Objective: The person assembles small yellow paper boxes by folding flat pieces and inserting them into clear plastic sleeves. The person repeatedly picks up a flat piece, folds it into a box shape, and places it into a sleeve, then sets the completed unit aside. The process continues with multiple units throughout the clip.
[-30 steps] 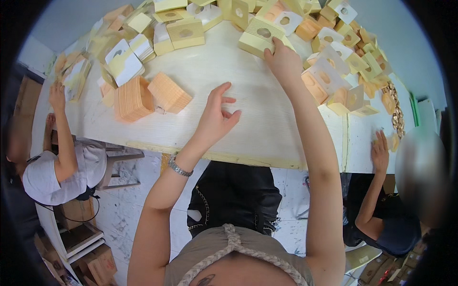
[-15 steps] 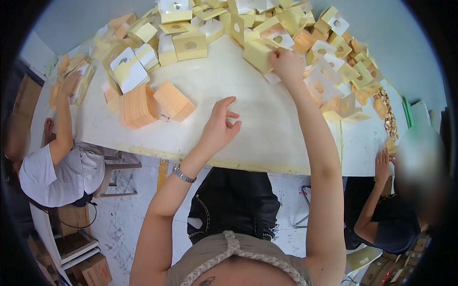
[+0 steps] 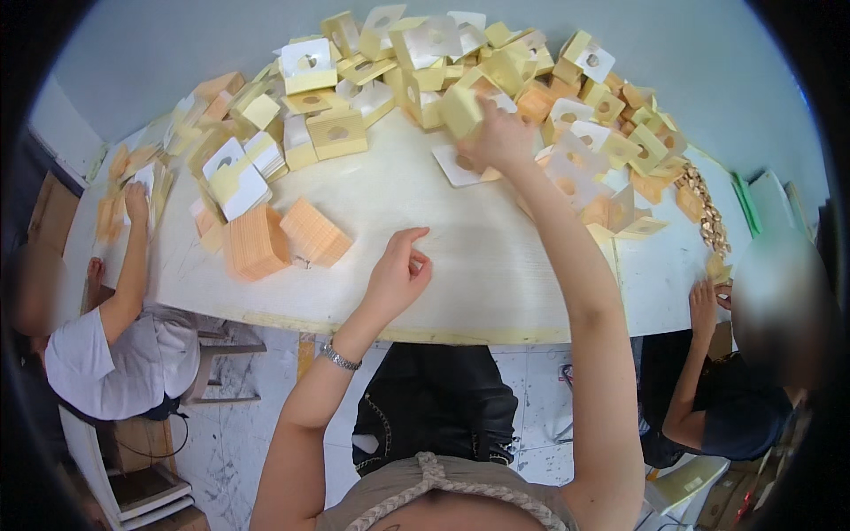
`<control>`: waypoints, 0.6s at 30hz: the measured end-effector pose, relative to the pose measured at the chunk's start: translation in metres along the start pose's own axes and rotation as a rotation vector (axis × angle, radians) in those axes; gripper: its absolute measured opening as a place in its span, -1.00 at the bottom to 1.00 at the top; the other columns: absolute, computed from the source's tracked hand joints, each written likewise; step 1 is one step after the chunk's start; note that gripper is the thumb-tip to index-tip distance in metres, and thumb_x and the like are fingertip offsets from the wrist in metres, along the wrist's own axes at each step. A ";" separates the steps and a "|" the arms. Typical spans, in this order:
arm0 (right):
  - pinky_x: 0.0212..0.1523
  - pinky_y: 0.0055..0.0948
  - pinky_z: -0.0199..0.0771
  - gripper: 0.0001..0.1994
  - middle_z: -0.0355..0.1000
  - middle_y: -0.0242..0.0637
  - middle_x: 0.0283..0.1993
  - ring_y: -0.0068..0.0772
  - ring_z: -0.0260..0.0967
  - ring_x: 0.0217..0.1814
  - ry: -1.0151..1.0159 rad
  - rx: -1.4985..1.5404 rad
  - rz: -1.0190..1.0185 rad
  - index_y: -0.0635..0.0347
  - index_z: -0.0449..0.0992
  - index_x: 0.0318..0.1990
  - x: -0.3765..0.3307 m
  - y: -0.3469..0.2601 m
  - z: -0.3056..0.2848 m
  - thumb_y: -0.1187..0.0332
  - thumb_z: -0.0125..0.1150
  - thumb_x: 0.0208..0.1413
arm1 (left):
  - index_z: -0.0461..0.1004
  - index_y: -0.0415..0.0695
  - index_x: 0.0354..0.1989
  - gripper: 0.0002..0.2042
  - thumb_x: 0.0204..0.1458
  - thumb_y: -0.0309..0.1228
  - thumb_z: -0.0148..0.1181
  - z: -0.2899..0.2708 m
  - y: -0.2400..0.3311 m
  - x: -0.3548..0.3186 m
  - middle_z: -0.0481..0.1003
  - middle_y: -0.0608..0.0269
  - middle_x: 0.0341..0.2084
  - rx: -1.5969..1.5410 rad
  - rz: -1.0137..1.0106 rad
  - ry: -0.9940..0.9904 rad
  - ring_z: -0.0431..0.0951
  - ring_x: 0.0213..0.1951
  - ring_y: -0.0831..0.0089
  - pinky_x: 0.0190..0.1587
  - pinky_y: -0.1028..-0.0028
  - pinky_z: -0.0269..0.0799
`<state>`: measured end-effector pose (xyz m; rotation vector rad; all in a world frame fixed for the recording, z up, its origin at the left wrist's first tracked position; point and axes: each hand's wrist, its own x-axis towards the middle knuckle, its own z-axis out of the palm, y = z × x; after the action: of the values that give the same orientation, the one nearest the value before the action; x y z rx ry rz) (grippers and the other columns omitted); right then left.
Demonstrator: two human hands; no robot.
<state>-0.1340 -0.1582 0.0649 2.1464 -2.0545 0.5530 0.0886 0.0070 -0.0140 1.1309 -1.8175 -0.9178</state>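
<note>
My right hand (image 3: 501,139) reaches to the far middle of the table and is closed on a pale yellow folded card stack (image 3: 461,111), at the edge of the heap. Its fingertips are partly blurred. Just below that stack lies a white card with a round hole (image 3: 459,166), partly hidden by the hand. My left hand (image 3: 398,271) hovers over the near middle of the table, index finger stretched out, other fingers loosely bent, holding nothing. To its left stand two orange card stacks (image 3: 255,242) side by side.
A heap of yellow, white and orange cut-out cards (image 3: 338,133) lines the table's far side. Small gold-coloured pieces (image 3: 707,212) lie at the right. One co-worker's hand (image 3: 136,202) touches cards at the left; another's hands (image 3: 702,308) work at the right edge.
My right hand has shifted left with the yellow card stack, and more of the white holed card shows beneath. My left hand's fingers have curled a little. The view has tilted slightly.
</note>
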 end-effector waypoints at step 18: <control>0.05 0.02 0.36 -0.44 0.55 0.05 -0.25 0.02 0.50 -0.12 -0.340 -0.062 -0.173 0.24 0.56 -0.09 -0.049 0.004 0.027 -0.10 0.29 -0.04 | 0.07 -0.20 0.34 -0.29 0.00 -0.57 0.28 0.008 0.001 -0.002 0.25 0.01 0.15 -0.054 -0.059 0.027 0.49 -0.11 0.38 -0.20 0.46 0.52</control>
<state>-0.1338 -0.1210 0.0221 2.4903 -1.9730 0.1067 0.0820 0.0104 -0.0167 1.1638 -1.7356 -0.9753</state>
